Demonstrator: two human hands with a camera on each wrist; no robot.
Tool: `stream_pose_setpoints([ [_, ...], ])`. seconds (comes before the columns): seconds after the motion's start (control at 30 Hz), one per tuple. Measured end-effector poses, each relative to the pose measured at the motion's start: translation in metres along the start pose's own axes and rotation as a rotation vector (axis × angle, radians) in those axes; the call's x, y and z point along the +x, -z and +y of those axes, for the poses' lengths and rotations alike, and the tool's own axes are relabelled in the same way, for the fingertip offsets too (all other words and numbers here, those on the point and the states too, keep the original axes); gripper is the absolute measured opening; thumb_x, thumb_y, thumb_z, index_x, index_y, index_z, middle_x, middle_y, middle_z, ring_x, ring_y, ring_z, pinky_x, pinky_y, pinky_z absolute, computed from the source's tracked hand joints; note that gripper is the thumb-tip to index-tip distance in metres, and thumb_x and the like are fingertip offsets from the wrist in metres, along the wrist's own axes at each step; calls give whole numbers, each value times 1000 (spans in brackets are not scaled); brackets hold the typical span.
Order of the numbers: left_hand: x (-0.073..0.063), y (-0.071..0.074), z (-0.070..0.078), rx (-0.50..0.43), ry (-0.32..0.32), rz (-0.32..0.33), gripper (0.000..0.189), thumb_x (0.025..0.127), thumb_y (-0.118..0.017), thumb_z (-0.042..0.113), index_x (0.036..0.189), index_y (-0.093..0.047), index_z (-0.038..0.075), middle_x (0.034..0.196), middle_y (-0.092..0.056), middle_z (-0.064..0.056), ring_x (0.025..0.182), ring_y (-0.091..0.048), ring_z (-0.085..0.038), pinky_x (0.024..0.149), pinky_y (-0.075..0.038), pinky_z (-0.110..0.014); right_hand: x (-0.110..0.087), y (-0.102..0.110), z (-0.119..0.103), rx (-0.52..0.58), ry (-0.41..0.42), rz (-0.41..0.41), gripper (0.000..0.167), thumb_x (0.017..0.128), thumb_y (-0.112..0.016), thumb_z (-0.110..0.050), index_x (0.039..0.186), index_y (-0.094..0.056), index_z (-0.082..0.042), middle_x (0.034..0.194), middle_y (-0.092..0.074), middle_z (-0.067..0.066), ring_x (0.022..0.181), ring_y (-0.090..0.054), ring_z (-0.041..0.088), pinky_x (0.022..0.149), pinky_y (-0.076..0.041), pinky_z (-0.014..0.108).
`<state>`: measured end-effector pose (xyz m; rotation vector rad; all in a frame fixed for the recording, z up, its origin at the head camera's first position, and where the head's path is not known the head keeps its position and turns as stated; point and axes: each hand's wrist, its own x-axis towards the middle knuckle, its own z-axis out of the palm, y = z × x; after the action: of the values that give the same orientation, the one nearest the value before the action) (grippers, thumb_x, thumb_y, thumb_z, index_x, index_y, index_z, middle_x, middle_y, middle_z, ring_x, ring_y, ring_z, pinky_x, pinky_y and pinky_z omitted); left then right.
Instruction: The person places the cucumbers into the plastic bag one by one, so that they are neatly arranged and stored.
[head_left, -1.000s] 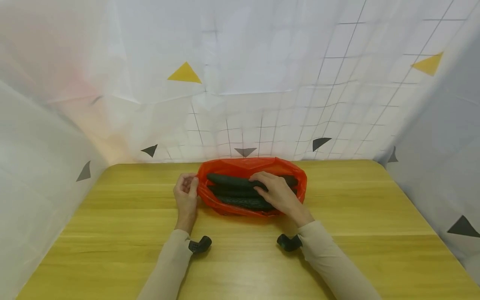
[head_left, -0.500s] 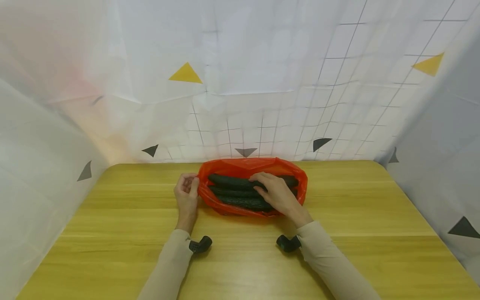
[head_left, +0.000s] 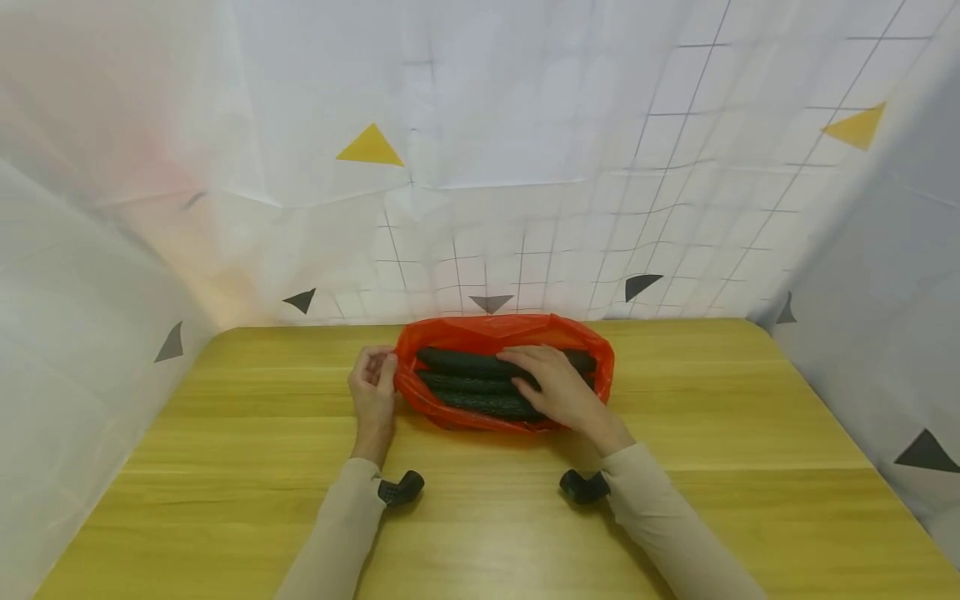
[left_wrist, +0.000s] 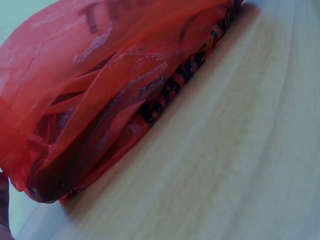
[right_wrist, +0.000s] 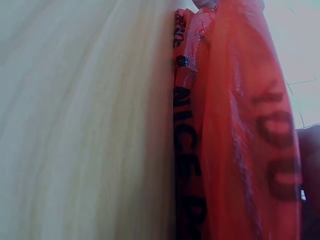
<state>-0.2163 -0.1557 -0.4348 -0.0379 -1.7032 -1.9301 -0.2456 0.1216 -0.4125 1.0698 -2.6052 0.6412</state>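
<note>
A red plastic bag (head_left: pixel 491 332) lies on the table with its mouth spread wide. Several long dark green cucumbers (head_left: pixel 459 362) lie side by side inside it. At the bag's left end, my left hand (head_left: pixel 372 390) pinches the rim between thumb and fingers. My right hand (head_left: pixel 561 388) reaches over the right half of the mouth, fingers fairly straight across the rear cucumber and thumb apart from them. It covers part of the cucumbers. In the left wrist view, the bag's side (left_wrist: pixel 135 70) shows black print and a cucumber's shape through the film. The right wrist view shows the printed front wall (right_wrist: pixel 240 125).
A wood-grain table (head_left: pixel 480 525) extends around the bag. White sheeting (head_left: pixel 495 233) with grid lines and triangle marks rises close behind the bag, with more at both sides. Black wrist devices (head_left: pixel 402 489) sit by both cuffs.
My right hand's fingers have loosened from the rear cucumber and straightened, and its wrist has shifted slightly right. The left hand and the bag stay where they were.
</note>
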Motion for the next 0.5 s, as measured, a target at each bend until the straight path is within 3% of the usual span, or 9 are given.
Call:
stream_pose_setpoints([
  [0.27,5,4,-18,-5,21,18,20,94,-56,9,104,-59,-8,84,-61,3,73,-57,-7,63,-48,-16,-7,3,0,20,-13,-44,48,92,-60,-19,138,-48,-18,140,-50,7,131,-42,26,112,-23,54],
  [0.37,5,4,-18,3,29,12,21,94,-55,11,105,-59,-7,84,-61,2,73,-57,-7,63,-48,-15,-9,6,2,48,-10,-23,45,92,-60,-18,136,-50,-18,140,-49,7,131,-43,25,111,-27,53],
  [0.5,1,3,-5,1,32,-3,20,94,-54,9,104,-59,-9,84,-62,0,73,-57,-6,63,-48,-16,-12,12,3,102,-5,25,40,91,-61,-15,131,-54,-16,136,-52,7,127,-46,26,107,-34,51],
])
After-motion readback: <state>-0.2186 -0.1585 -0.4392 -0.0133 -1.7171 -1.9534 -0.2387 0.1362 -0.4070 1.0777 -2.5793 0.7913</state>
